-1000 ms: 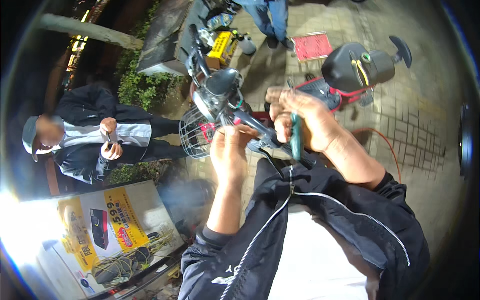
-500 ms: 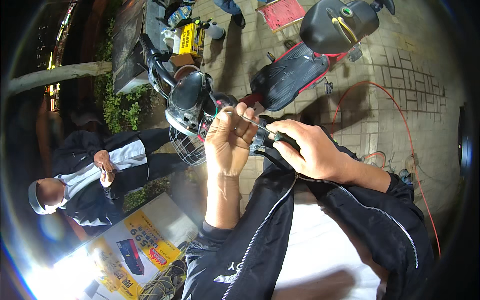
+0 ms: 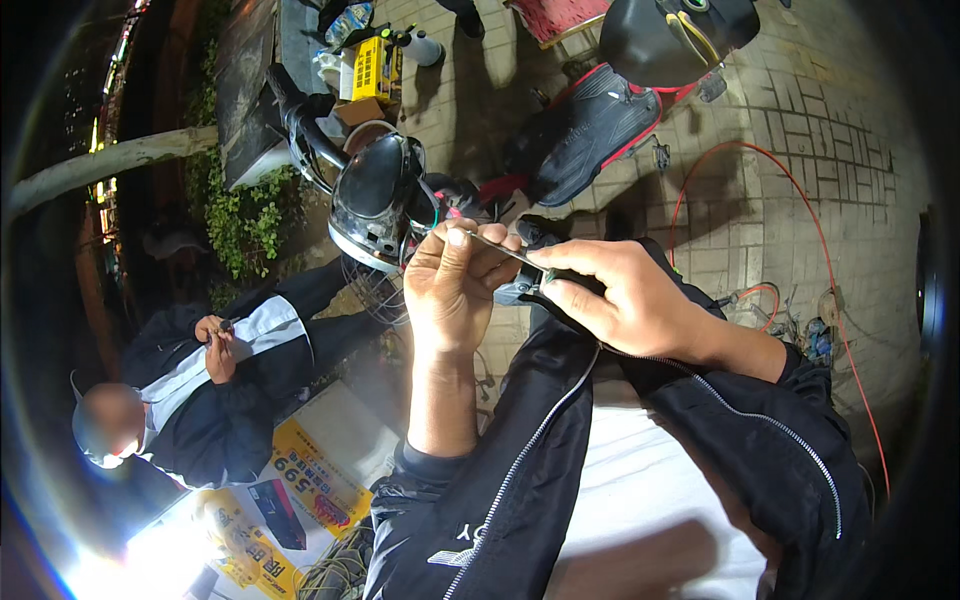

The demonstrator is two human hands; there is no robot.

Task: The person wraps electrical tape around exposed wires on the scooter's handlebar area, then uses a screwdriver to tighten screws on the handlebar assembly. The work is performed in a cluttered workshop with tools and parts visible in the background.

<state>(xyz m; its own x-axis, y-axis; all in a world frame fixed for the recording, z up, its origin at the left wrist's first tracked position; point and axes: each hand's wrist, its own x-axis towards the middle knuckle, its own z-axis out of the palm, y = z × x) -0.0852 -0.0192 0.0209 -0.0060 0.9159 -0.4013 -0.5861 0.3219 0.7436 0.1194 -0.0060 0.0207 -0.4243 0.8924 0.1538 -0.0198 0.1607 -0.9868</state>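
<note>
My right hand is closed on a screwdriver with a dark handle and thin metal shaft, angled up to the left. The shaft's tip reaches the fingertips of my left hand, which is closed with its thumb and fingers pinched; what lies between them is too small to tell. Just beyond both hands are the scooter's front end, with a black housing and handlebar, and a wire basket, partly hidden.
A co-worker at left holds something small. A black footboard and seat lie ahead; an orange hose curves at right. A yellow box stands upper left; a sign board with cables is lower left.
My right hand has swung the tool down to point leftward at my left fingertips. My left fingers have risen and curled around that tip. The view has shifted, and the co-worker appears lower.
</note>
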